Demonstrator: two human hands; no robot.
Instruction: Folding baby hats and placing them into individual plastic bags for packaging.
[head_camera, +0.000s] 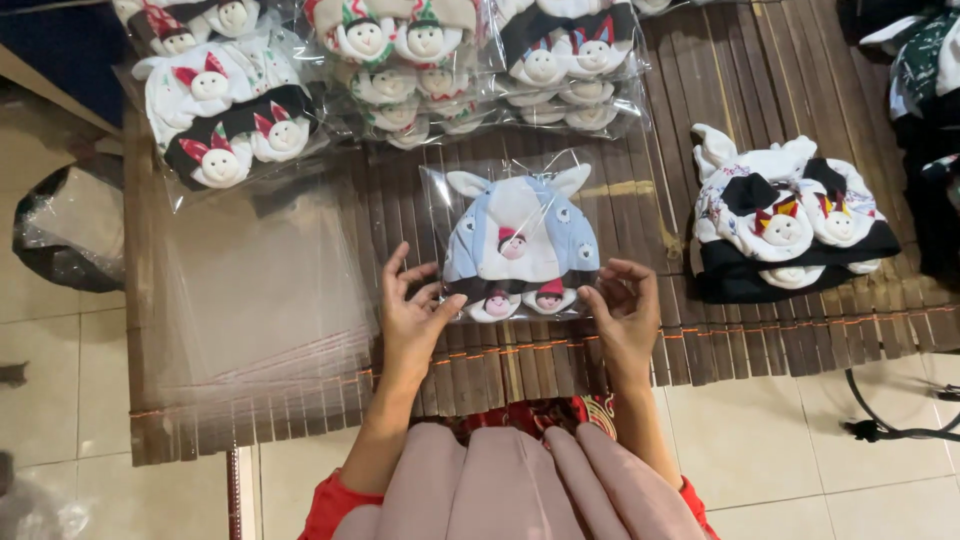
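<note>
At centre frame I see a clear plastic bag (517, 240) holding a light blue and white plush hat with small doll faces, lying on a dark slatted bamboo mat (740, 80) spread over a tiled floor (820, 450). My left hand (412, 318) pinches the bag's lower left corner, fingers spread and thumb on the plastic. My right hand (622, 310) grips the lower right corner, fingers curled over the edge. The hands are apart, one at each side of the bag.

In the upper left and upper centre of the frame lie bagged hats (400, 70) in overlapping rows. At left, beside my left hand, is a stack of empty clear bags (260, 290). At right, well apart from the bag, sits an unbagged pile of hats (785, 230), black and white. A black cable (890, 425) lies on the floor at lower right.
</note>
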